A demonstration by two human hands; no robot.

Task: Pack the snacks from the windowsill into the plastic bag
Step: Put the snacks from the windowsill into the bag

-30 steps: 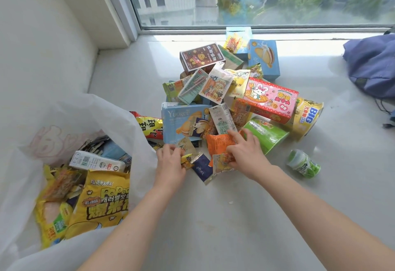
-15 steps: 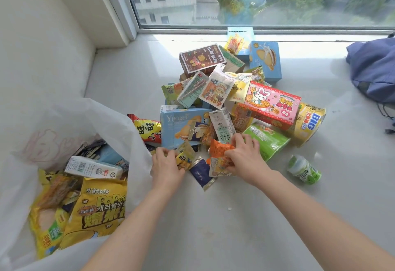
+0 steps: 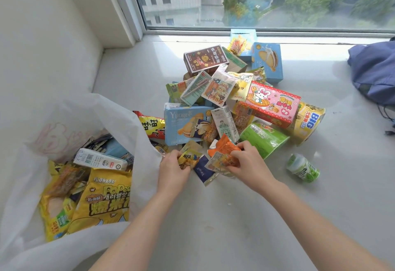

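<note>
Lying open at the far left, the white plastic bag [image 3: 89, 108] rests on the windowsill [image 3: 235, 217] with its mouth turned toward the camera. Inside it sit a yellow popcorn bag [image 3: 100, 204], a white carton [image 3: 100, 161] lying on its side above that, and more yellow packets at the lower left.

Just right of the bag's rim, the left hand [image 3: 173, 172] has its fingers curled round a small yellow packet [image 3: 189, 159]. A navy sachet [image 3: 204, 171] lies flat on the sill between the two hands. The right hand [image 3: 248, 164] grips an orange packet [image 3: 226, 146] together with a paler packet tucked under it; thumb and fingers pinch them from both sides.

Behind the hands, the pile of snacks fills the middle of the sill. A red and yellow packet [image 3: 152, 126] lies nearest the bag, a pale blue biscuit box [image 3: 183, 125] beside it, and a brown box [image 3: 205, 59] leans at the back. Further right come a green packet [image 3: 263, 140] just beyond the right hand, a pink rabbit box [image 3: 271, 104] above it, a blue box [image 3: 267, 61] near the window, and a yellow tub [image 3: 307, 121] on its side. A small green bottle [image 3: 303, 168] lies alone, apart from the pile. At the far right edge sits a blue fabric bag [image 3: 374, 74].
</note>
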